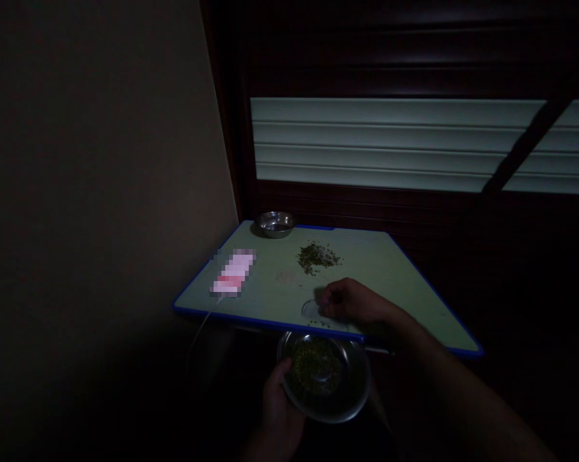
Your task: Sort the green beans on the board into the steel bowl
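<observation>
My left hand (280, 404) is closed on the left rim of a metal bowl (356, 401), with the thumb over the edge. Small greenish grains (315, 366) lie inside this bowl, which is just below the table's front edge. My right hand (349, 300) is closed above the table near that edge, its fingers curled at a clear, round, flat disc (312, 310). A few loose grains are by the disc. Farther back, a scattered pile of dark greenish grains (317, 256) lies on the tabletop. The dim light hides finer detail.
The pale green table (399, 276) has a blue edge. A second metal bowl (276, 224) stands at its back left corner. On the left lies a blurred, lit phone-like object (234, 273) with a white cable (200, 332). A wall (125, 160) rises at the left, dark panelling behind.
</observation>
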### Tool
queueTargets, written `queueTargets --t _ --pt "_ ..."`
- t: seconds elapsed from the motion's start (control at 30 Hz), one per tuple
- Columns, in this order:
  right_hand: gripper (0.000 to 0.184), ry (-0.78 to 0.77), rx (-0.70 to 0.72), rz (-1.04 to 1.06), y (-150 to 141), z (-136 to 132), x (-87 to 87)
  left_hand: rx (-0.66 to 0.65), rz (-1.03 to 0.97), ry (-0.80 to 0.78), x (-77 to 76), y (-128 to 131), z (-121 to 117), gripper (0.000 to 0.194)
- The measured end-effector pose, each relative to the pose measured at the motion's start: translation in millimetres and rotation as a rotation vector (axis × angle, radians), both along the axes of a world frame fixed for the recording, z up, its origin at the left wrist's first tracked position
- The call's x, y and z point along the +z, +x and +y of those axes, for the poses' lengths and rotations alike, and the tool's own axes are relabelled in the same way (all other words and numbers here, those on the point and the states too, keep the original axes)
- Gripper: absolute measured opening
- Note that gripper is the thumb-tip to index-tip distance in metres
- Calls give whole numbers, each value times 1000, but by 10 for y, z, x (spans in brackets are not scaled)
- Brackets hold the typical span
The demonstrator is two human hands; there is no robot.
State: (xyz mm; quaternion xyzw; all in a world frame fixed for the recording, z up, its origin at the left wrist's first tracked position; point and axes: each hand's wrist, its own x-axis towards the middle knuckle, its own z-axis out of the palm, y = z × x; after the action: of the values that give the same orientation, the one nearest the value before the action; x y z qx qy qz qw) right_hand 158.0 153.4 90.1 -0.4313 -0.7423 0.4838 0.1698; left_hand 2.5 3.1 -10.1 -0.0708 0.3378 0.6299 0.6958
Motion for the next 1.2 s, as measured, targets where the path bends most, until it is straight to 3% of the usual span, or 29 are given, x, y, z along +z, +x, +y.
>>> queueTargets --t 0.37,0.53,0.67,0.8,1.0,1.2 --pt "9 96 159 -13 -52 -172 23 2 -28 1 -16 -6 5 18" --pt "10 59 -110 122 -94 -48 -19 -3 -23 -3 -27 -7 -4 19" --pt "12 100 -265 103 -236 27 -60 -10 -12 21 -18 -8 4 17" --pt "9 212 -298 -25 -324 60 -60 -3 -7 5 -1 -9 17 18" --pt "4 280 -400 -137 -193 134 -18 -3 -26 -2 12 -3 -3 19" --pt "10 381 -334 -97 -156 230 -70 -10 -23 22 -37 2 2 18"
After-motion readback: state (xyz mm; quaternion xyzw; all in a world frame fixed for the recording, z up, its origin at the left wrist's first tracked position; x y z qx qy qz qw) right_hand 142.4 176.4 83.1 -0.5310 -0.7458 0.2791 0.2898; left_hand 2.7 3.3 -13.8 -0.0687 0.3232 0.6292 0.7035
